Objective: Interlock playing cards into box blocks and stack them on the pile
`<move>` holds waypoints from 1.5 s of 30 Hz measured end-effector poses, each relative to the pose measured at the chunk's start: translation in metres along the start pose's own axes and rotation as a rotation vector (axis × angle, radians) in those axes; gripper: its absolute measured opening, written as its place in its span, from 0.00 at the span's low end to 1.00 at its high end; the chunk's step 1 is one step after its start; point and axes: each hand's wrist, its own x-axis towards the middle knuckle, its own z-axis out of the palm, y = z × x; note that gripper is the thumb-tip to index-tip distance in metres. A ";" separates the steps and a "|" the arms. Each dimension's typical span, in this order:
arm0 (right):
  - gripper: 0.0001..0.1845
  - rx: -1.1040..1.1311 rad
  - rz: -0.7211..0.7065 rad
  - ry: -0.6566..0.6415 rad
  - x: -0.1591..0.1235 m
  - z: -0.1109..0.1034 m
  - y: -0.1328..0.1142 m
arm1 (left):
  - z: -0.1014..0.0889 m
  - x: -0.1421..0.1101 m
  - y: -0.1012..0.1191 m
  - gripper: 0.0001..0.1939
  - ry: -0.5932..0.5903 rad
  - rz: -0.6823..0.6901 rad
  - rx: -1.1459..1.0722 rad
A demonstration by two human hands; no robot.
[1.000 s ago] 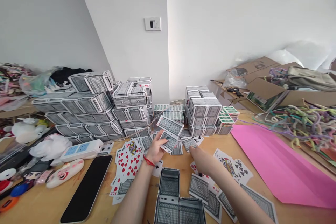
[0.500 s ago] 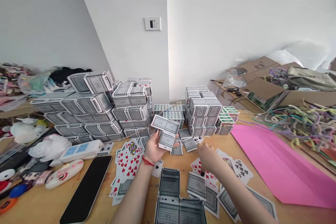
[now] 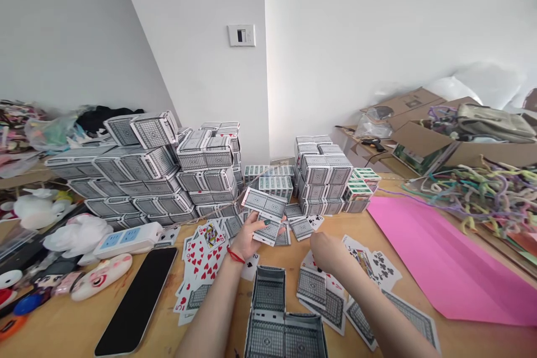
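Likely light and easily creased, best held by its edges, the card piece point(image 3: 265, 203) sits pinched in the left hand point(image 3: 247, 239); the right hand's point(image 3: 329, 253) hold I cannot tell.

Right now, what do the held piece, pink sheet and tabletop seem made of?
Held piece: probably smooth card stock, showing patterned playing-card backs.
Pink sheet: likely matte paper, thin, showing no sharp glare.
Tabletop: wood or laminate, smooth, judging by its brown tone.

A black phone point(image 3: 136, 302) lies near a white power strip point(image 3: 128, 239).
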 end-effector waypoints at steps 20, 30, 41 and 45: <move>0.30 0.020 0.187 0.032 0.012 -0.016 0.082 | 0.002 0.000 0.001 0.20 0.023 -0.018 0.033; 0.49 0.036 0.338 -0.019 0.034 0.013 0.110 | 0.003 -0.001 0.001 0.21 0.062 -0.028 0.010; 0.29 0.101 0.043 0.170 0.049 0.011 0.081 | 0.001 0.003 -0.001 0.11 0.121 -0.033 0.037; 0.30 0.115 0.046 0.145 0.046 0.011 0.077 | 0.000 0.005 -0.004 0.09 0.190 -0.014 0.049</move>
